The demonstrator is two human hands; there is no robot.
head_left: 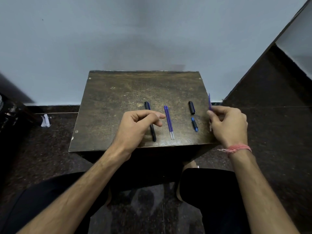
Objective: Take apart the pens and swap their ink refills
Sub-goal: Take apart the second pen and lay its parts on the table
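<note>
Two blue ink refills point(169, 122) lie side by side in the middle of the small brown table point(118, 95). Left of them lies a black pen point(153, 134), partly hidden under my left hand point(137, 127), which hovers over it with curled fingers that hold nothing I can see. On the right lie a black cap piece point(192, 107) and, nearer to me, a black-and-blue pen piece point(194, 124). My right hand point(228, 124) at the table's right edge grips a blue refill point(209, 103) that points up and away.
A pale wall stands right behind the table. A dark slab leans at the right. A white crumpled object point(45, 120) lies on the dark floor at the left. My knees are below the table's front edge.
</note>
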